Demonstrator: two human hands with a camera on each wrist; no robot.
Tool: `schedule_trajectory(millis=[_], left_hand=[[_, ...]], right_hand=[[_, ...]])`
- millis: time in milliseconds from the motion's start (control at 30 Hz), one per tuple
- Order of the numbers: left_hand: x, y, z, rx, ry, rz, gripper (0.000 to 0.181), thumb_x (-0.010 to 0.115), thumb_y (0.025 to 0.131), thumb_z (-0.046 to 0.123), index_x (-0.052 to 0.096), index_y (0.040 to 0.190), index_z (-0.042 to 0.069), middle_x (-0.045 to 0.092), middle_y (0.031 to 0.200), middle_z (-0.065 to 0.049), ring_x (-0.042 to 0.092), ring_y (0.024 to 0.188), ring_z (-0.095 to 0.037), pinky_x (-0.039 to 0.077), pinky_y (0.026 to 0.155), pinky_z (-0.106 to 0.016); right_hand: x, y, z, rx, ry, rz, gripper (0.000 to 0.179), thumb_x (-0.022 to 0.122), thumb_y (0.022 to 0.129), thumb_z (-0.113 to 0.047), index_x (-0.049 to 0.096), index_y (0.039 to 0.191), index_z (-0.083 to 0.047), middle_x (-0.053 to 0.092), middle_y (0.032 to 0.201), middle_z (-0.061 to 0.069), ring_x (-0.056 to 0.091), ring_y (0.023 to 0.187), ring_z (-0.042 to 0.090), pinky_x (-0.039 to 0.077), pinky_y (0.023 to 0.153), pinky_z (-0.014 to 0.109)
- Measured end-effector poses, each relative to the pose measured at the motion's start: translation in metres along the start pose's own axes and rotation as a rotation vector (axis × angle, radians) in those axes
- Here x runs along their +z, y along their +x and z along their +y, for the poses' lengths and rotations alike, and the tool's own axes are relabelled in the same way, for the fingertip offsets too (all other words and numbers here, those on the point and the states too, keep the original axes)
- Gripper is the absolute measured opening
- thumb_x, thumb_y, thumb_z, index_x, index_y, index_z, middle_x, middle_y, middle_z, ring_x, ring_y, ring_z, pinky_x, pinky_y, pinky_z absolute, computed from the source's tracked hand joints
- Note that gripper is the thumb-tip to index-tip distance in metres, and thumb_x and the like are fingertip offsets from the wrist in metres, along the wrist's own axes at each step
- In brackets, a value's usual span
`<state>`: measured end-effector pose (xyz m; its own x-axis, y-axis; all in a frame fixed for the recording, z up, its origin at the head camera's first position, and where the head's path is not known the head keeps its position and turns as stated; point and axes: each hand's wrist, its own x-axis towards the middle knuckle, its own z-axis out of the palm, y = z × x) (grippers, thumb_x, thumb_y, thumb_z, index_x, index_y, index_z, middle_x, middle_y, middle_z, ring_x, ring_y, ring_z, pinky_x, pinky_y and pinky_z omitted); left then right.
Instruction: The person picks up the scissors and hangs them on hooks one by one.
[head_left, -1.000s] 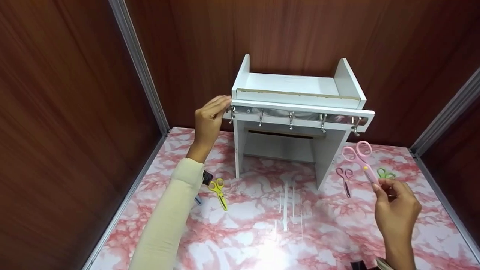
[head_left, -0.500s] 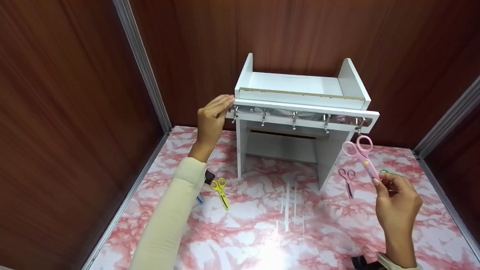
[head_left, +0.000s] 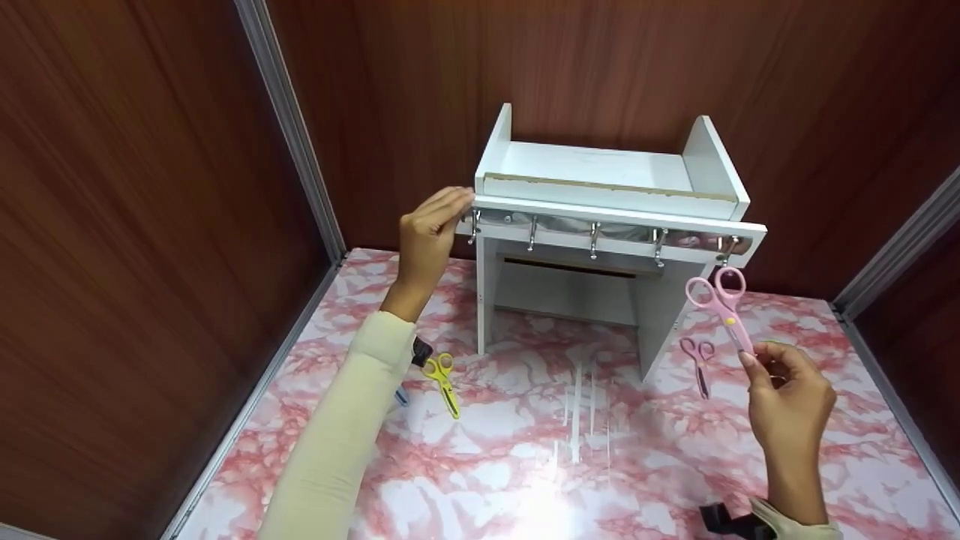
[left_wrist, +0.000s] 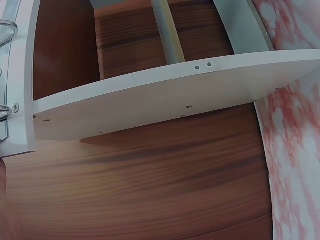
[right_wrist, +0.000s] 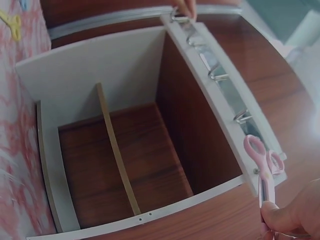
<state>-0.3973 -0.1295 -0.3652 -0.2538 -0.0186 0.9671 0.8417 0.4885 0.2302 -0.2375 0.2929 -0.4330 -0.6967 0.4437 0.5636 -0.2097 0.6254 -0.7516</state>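
At two o'clock we see a smooth white shelf unit (head_left: pixel 600 166) with a rough, raw fibreboard-like edge (head_left: pixel 607 187). The hook rail (head_left: pixel 562 225) below it pairs white board with a mirror-bright strip and shiny metal hooks (head_left: pixel 532 234). Towards three o'clock we find pink scissors (head_left: pixel 726 307) of smooth plastic. We note dark wood-grain panelling (head_left: pixel 585 60) at twelve, dull grey metal channel (head_left: pixel 295 135) at ten, soft matt cloth sleeve (head_left: pixel 337 427) at seven, and a glossy marble-patterned tabletop (head_left: pixel 637 457) glaring near six.
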Motion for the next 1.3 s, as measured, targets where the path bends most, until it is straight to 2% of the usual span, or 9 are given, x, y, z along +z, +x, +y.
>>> schedule_trajectory(millis=[467,733,1100,1300], left_hand=[[0.009,0.002,0.0,0.004,-0.028,-0.035,0.014,0.071,0.092,0.001,0.079,0.104,-0.001,0.076,0.107,-0.013,0.071,0.106,-0.025,0.055,0.099,-0.028],[0.009,-0.001,0.0,0.006,-0.022,-0.033,0.015,0.071,0.092,0.0,0.079,0.104,-0.001,0.076,0.107,-0.013,0.071,0.104,-0.026,0.055,0.098,-0.027],[0.01,-0.002,0.0,0.014,-0.025,-0.028,0.015,0.071,0.092,0.0,0.079,0.104,-0.001,0.076,0.107,-0.011,0.072,0.103,-0.027,0.055,0.098,-0.027],[0.009,-0.001,0.001,0.018,-0.023,-0.024,0.014,0.072,0.091,0.0,0.079,0.103,-0.002,0.076,0.107,-0.012,0.072,0.104,-0.026,0.055,0.098,-0.028]], right_hand=[[0.0,0.001,0.006,0.051,0.023,0.01,0.013,0.076,0.091,-0.005,0.074,0.101,0.004,0.058,0.076,-0.02,0.056,0.068,-0.008,0.045,0.056,0.004],[0.002,0.003,0.009,0.078,0.022,-0.009,0.014,0.076,0.091,-0.006,0.074,0.102,0.003,0.059,0.077,-0.018,0.056,0.067,-0.008,0.046,0.055,0.005],[0.005,0.003,0.013,0.052,0.004,0.032,0.014,0.077,0.091,-0.006,0.075,0.102,0.002,0.059,0.08,-0.014,0.056,0.07,-0.008,0.044,0.058,0.004],[0.005,0.001,0.012,0.031,-0.002,0.062,0.009,0.076,0.092,-0.006,0.076,0.099,0.0,0.058,0.079,-0.014,0.054,0.069,-0.005,0.041,0.061,0.007]])
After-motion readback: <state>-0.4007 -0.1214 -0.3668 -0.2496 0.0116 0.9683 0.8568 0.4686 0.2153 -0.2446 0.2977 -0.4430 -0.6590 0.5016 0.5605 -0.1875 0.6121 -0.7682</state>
